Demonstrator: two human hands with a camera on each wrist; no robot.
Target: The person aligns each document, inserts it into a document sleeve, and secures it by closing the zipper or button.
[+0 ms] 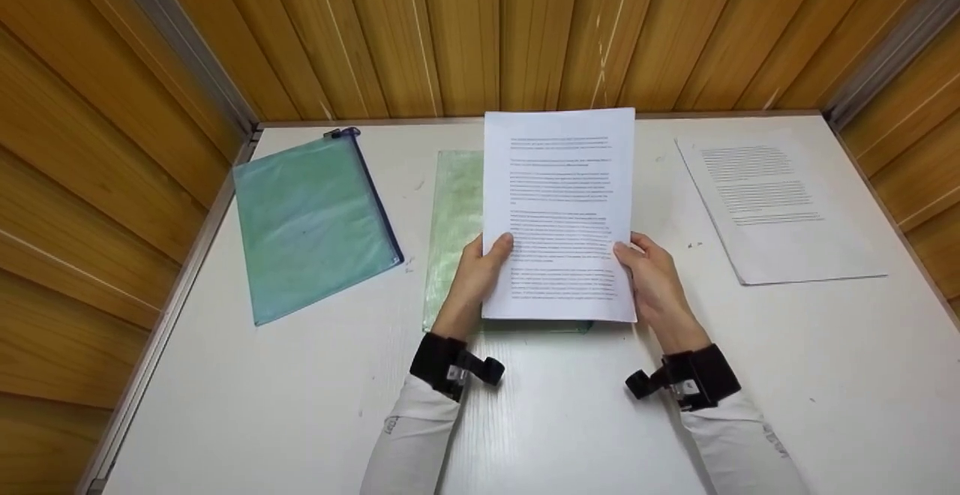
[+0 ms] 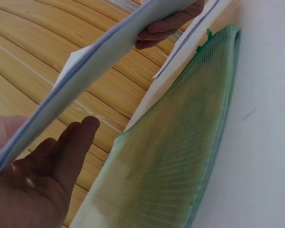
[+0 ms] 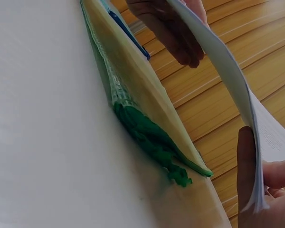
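A stack of printed paper sheets is held up off the table, between both hands. My left hand grips its left edge, thumb on the printed face and fingers behind. At the opposite edge my right hand pinches the sheets the same way. The left wrist view shows the stack edge-on, slightly bowed. Below it lies a light green mesh zipper pouch, mostly hidden by the paper in the head view. Its dark green zipper end shows in the right wrist view.
A teal zipper pouch with a dark blue zipper lies at the left of the white table. Another stack of printed sheets rests at the right. Wood-patterned panels wall the back and sides.
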